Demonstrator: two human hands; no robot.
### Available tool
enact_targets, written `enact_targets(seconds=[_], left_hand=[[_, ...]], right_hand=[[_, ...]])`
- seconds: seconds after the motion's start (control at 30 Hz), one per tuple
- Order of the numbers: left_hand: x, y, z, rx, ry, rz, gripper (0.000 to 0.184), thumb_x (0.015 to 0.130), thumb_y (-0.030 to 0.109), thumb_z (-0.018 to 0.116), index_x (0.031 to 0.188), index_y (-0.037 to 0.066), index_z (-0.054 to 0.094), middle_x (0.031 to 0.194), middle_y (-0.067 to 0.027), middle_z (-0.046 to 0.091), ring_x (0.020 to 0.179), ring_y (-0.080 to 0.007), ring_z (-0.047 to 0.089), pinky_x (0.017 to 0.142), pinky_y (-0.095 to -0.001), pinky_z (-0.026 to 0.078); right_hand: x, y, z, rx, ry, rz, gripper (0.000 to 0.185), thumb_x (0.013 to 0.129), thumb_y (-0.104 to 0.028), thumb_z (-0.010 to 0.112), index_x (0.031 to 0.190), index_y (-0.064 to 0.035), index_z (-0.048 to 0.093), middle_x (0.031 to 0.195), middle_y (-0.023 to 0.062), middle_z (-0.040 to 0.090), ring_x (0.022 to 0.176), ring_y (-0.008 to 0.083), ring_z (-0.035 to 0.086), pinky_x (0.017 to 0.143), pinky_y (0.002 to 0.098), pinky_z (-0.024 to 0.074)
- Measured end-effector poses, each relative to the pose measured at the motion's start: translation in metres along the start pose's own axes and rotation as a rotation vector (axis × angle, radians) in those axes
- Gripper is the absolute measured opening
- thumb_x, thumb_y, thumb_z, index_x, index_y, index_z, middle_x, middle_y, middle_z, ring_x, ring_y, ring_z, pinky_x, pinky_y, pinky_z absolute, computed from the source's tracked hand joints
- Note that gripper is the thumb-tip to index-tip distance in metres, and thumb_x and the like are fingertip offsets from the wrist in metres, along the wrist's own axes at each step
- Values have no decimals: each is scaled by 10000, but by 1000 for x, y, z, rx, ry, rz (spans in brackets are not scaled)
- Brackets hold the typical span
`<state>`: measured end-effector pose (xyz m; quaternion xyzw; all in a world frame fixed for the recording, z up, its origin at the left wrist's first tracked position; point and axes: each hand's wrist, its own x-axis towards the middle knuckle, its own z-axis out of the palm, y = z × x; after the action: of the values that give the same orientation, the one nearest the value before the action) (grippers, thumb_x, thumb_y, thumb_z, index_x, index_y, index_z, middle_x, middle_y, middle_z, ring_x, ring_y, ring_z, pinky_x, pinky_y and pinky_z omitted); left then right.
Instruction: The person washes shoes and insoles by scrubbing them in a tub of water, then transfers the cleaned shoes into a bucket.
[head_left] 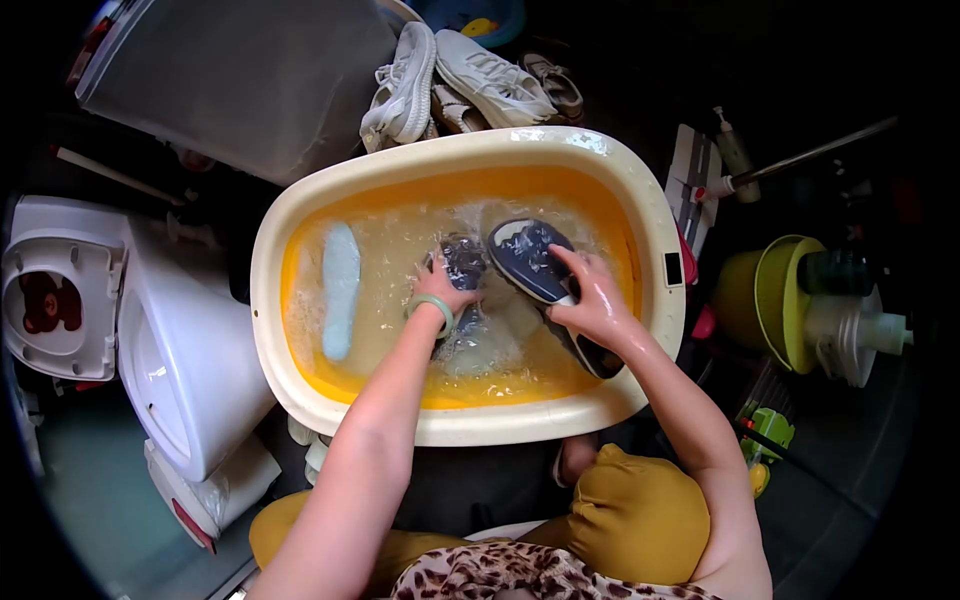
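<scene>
A cream-rimmed tub (270, 290) with an orange inside holds cloudy, bubbly water. My right hand (592, 300) grips a dark navy shoe (530, 255) at the right of the tub; its pale-edged sole is turned up and tilted. My left hand (446, 290), with a pale green bangle (432, 306) at the wrist, is closed on a second dark shoe (462, 262), partly under the water. Some of its fingers are hidden by the shoe and the splashing. A light blue insole (341, 290) floats at the tub's left side, apart from both hands.
White sneakers (490, 75) stand behind the tub. A grey bin (240, 80) is at the back left, a white toilet (185, 340) at the left. Yellow-green buckets (775, 300) and a mop head (690, 185) are on the right.
</scene>
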<state>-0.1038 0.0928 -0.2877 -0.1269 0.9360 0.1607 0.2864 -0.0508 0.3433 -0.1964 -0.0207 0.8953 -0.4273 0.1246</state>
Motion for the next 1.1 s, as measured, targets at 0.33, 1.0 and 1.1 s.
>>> enact_targets(seconds=[0.33, 1.0, 1.1], left_hand=[[-41, -6, -16, -132, 260, 151, 1082, 588, 321, 814, 1479, 215, 208, 1266, -252, 411, 1138, -427, 457, 980, -467, 397], [-101, -20, -29, -346, 832, 420, 1107, 589, 171, 837, 1485, 132, 188, 1400, -269, 286, 1259, -431, 357, 1060, -457, 308], [-80, -29, -3, -279, 622, 299, 1011, 617, 293, 813, 1469, 276, 268, 1388, -299, 264, 1244, -469, 346, 1028, -508, 324]], right_hand=[[3, -24, -33, -2, 133, -74, 827, 662, -215, 719, 1415, -205, 377, 1296, 246, 372, 1200, 394, 439, 1035, 414, 368], [25, 36, 22, -259, 184, -7, 894, 646, -186, 721, 1442, -221, 316, 1359, 271, 315, 1235, 448, 373, 1033, 467, 360], [29, 41, 35, -380, 133, 40, 881, 668, -194, 698, 1449, -284, 301, 1422, 290, 249, 1243, 460, 366, 998, 504, 393]])
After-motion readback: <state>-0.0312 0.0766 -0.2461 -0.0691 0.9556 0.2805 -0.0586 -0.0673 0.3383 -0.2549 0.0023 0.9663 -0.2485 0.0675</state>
